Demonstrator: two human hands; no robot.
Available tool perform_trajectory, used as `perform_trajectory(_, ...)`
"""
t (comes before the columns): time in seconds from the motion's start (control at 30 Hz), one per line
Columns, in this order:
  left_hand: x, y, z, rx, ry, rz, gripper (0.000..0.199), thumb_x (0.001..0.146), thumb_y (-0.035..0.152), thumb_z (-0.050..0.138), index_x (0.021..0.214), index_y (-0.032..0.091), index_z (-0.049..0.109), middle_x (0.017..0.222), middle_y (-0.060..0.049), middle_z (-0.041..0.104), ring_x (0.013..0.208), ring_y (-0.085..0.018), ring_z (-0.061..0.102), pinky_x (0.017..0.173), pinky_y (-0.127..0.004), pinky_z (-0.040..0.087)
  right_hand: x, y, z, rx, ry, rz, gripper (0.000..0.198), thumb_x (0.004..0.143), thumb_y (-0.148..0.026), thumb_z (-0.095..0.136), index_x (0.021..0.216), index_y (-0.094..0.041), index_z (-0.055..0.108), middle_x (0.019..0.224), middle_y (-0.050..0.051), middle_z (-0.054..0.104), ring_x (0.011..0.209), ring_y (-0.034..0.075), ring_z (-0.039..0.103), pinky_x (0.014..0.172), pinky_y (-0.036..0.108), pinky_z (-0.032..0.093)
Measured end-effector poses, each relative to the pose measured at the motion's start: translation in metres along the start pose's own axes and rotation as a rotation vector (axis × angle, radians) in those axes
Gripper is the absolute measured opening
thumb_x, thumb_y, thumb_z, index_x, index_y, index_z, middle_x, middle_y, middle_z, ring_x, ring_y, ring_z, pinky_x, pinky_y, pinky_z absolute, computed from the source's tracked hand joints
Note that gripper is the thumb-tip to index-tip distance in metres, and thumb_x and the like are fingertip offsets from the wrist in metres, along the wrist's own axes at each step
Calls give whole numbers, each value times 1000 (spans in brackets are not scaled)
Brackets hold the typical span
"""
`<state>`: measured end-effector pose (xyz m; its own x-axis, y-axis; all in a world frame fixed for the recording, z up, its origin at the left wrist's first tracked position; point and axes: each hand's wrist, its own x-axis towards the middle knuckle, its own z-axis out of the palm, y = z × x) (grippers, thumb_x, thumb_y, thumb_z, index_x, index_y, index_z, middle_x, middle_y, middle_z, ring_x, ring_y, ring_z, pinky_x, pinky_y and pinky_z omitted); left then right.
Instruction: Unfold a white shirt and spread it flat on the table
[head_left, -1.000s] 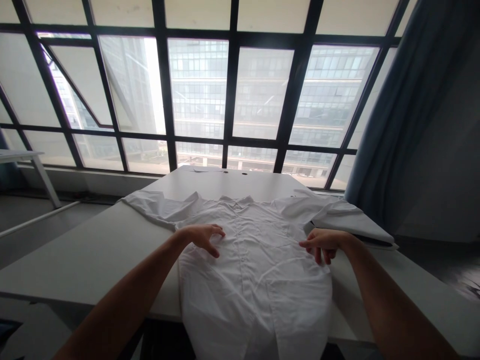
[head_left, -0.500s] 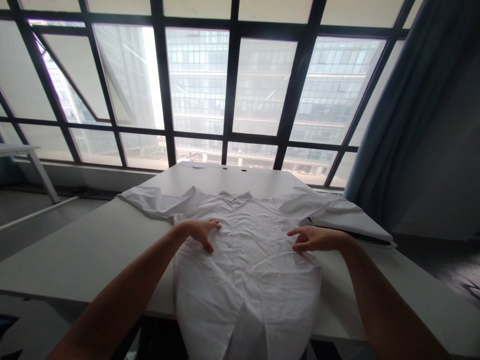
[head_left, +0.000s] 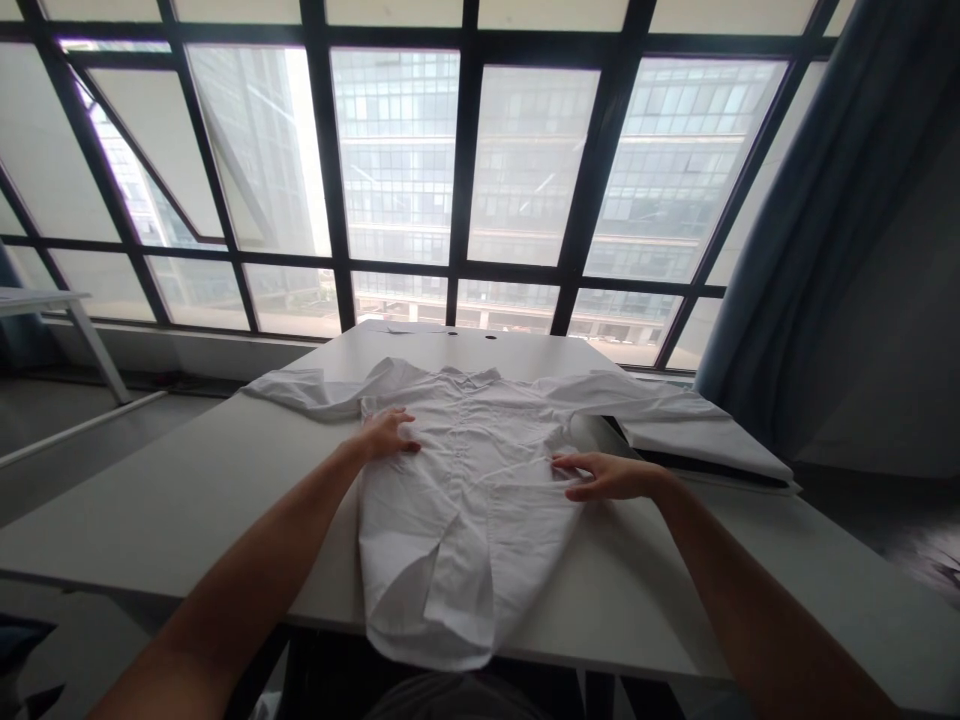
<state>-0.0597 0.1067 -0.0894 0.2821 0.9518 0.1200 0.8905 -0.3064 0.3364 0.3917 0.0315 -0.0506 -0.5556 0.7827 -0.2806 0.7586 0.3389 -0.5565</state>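
Observation:
A white button-up shirt [head_left: 427,500] lies front up, collar away from me and sleeves spread to both sides. Its body is wrinkled, and the curved hem reaches past the table's near edge. My left hand [head_left: 386,434] rests on the left side of the shirt's chest, fingers and thumb apart. On the opposite side, my right hand [head_left: 607,476] touches the shirt's right edge with its index finger stretched out and thumb apart. Neither hand shows cloth clearly gripped.
The shirt lies on a white table [head_left: 225,500]. Near its right side is a flat white stack with a dark layer [head_left: 712,450], partly under the sleeve. Beyond stand large windows [head_left: 397,160] and a blue curtain [head_left: 810,230]. Another white table [head_left: 45,300] stands at far left.
The shirt's lower part has shifted away from me, so less hangs over the near edge, and its right edge lies further left. Both hands have moved slightly left, the left one also further away.

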Motion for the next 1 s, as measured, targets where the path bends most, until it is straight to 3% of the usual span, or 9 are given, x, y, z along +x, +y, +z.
perform_trajectory(0.1,-1,10,-1,144,134,-63,48,82,50,69,120,22,67,142,-15,53,132,-36,46,112,-56,28,9,8,4,-3,34,-22,92,75,-74,69,143,-15,53,155,13,30,141,34,30,118,43,24)
perform_trajectory(0.23,-4,24,0,242,173,-79,33,86,46,63,103,19,73,117,-14,68,112,-31,61,96,-40,46,13,10,7,19,80,-21,92,73,-76,70,142,-16,55,155,12,31,140,35,31,118,44,23)
perform_trajectory(0.33,-6,29,-2,276,140,-87,35,87,49,60,98,20,74,111,-13,72,104,-29,65,90,-35,47,16,9,9,12,103,-15,94,71,-78,70,141,-16,56,155,12,30,141,36,29,119,44,22)
perform_trajectory(0.47,-8,26,-2,226,60,-69,47,86,60,54,107,21,72,113,-12,72,107,-29,65,92,-36,46,22,12,11,1,120,-17,100,66,-77,75,144,-18,53,157,11,27,142,37,25,120,44,18)
perform_trajectory(0.6,-8,22,2,182,-27,-36,57,91,61,45,126,20,62,132,-15,63,120,-31,58,101,-40,41,25,15,12,-18,125,-25,104,63,-73,79,147,-19,49,157,12,26,143,36,23,121,43,15)
perform_trajectory(0.73,-9,21,4,166,-119,-55,68,92,64,39,142,19,48,154,-17,40,142,-34,35,113,-50,26,26,18,13,-28,131,-16,106,64,-74,78,148,-19,47,157,12,25,144,36,23,121,43,15)
perform_trajectory(0.87,-10,15,0,141,-234,-15,93,79,78,48,151,19,35,162,-18,17,150,-36,13,116,-56,13,26,19,14,-13,143,-23,101,65,-72,79,147,-20,50,156,12,29,143,35,26,120,44,18)
perform_trajectory(0.93,-10,8,-2,113,-268,11,100,71,80,58,150,22,37,163,-17,17,150,-37,12,116,-57,12,26,18,14,-15,147,-20,101,64,-71,79,145,-19,51,155,12,31,142,36,27,120,44,19)
perform_trajectory(1.0,-9,0,-4,41,-261,63,94,67,76,66,144,26,47,161,-14,26,149,-37,17,117,-54,16,26,18,14,-18,156,-23,99,64,-71,80,143,-19,54,154,13,32,140,37,30,119,45,21)
